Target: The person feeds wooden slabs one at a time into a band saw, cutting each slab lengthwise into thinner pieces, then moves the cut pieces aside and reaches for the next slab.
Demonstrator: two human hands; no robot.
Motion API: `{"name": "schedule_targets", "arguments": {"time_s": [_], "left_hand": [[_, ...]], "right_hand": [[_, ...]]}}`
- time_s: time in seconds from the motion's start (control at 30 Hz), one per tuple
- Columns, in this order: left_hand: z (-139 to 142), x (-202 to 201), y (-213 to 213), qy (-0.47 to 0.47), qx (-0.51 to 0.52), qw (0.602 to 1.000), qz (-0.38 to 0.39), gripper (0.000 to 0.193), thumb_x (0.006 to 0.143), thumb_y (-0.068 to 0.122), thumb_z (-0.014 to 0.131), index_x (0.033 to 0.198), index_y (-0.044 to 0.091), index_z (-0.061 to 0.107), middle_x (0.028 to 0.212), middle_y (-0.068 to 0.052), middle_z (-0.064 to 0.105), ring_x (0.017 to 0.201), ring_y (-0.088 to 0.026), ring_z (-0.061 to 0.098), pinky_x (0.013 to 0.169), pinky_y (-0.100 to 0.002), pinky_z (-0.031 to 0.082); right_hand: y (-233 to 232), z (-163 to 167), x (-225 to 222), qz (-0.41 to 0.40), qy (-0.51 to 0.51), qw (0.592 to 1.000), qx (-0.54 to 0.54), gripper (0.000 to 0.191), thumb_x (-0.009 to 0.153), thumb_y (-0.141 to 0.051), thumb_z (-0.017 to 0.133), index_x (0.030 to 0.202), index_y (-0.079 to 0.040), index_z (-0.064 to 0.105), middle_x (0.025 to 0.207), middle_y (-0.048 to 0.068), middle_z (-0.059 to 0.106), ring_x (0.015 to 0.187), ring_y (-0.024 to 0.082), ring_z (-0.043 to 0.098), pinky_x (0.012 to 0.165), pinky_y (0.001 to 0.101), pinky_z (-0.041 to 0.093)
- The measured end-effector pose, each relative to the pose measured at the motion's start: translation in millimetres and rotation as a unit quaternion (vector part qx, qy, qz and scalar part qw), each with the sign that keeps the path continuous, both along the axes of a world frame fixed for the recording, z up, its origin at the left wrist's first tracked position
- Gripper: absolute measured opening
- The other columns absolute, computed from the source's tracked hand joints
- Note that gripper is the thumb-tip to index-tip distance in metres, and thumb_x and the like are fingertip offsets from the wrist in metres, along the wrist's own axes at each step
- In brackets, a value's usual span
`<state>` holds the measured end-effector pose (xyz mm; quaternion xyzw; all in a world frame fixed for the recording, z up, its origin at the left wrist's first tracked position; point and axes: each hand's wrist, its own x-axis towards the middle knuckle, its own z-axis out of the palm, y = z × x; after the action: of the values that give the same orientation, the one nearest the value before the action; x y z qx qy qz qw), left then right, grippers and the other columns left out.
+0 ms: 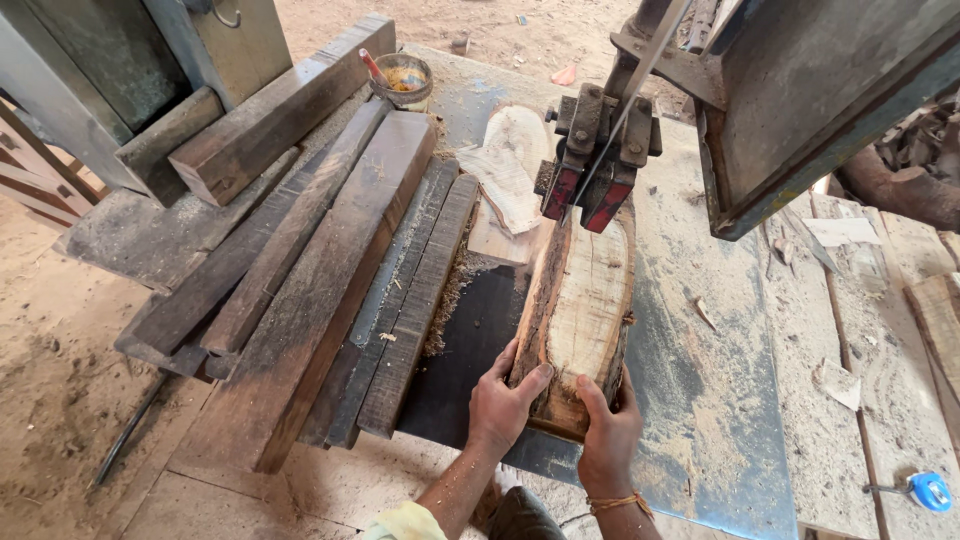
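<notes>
A thick slab of rough log (585,300), pale on its cut top with dark bark along both sides, lies lengthwise on the metal saw table (720,400). My left hand (503,400) grips its near left corner, thumb on the top face. My right hand (606,432), with an orange thread at the wrist, holds the near right end. The slab's far end sits under the band saw's blade guide (595,165), where the thin blade (640,70) comes down.
Several dark planks (330,270) are stacked along the table's left. Pale offcuts (510,165) lie behind the guide. A small tin with a red stick (402,78) stands at the back. A blue tape measure (930,490) lies at lower right. Sawdust covers the ground.
</notes>
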<state>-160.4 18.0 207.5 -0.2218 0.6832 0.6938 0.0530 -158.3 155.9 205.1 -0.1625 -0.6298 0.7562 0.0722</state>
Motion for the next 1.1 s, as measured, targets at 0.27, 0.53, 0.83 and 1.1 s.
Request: {"name": "schedule_targets", "arguments": {"time_s": [0.27, 0.53, 0.83, 1.1], "left_hand": [[0, -4, -1, 0.016, 0.004, 1.000, 0.003, 0.074, 0.077, 0.044, 0.077, 0.144, 0.018, 0.059, 0.118, -0.006, 0.079, 0.107, -0.014, 0.075, 0.095, -0.029, 0.056], [0, -9, -2, 0.012, -0.011, 1.000, 0.001, 0.075, 0.076, 0.046, 0.077, 0.144, 0.020, 0.060, 0.117, -0.006, 0.079, 0.106, -0.015, 0.075, 0.094, -0.030, 0.056], [-4, -16, 0, 0.011, -0.011, 1.000, -0.001, 0.076, 0.076, 0.048, 0.077, 0.144, 0.019, 0.059, 0.117, -0.006, 0.079, 0.106, -0.015, 0.076, 0.094, -0.030, 0.056], [-6, -23, 1, 0.021, -0.017, 1.000, 0.005, 0.076, 0.075, 0.048, 0.077, 0.142, 0.016, 0.061, 0.117, -0.006, 0.079, 0.106, -0.016, 0.075, 0.093, -0.030, 0.056]], "right_hand": [[0, -2, -5, -0.001, 0.003, 1.000, 0.000, 0.070, 0.084, -0.014, 0.070, 0.147, 0.007, 0.047, 0.124, 0.020, 0.067, 0.103, 0.024, 0.071, 0.086, 0.0352, 0.062], [-2, 0, -10, -0.009, -0.021, 0.999, 0.023, 0.072, 0.084, -0.015, 0.068, 0.147, 0.007, 0.043, 0.120, 0.022, 0.066, 0.099, 0.027, 0.073, 0.080, 0.0371, 0.066], [-2, 1, -16, -0.005, 0.003, 1.000, 0.003, 0.068, 0.084, -0.015, 0.069, 0.145, 0.007, 0.048, 0.122, 0.020, 0.067, 0.101, 0.024, 0.072, 0.083, 0.0354, 0.063], [1, -6, -24, -0.009, 0.024, 1.000, -0.014, 0.069, 0.085, -0.014, 0.071, 0.146, 0.006, 0.047, 0.124, 0.018, 0.067, 0.102, 0.022, 0.070, 0.085, 0.0336, 0.061]]}}
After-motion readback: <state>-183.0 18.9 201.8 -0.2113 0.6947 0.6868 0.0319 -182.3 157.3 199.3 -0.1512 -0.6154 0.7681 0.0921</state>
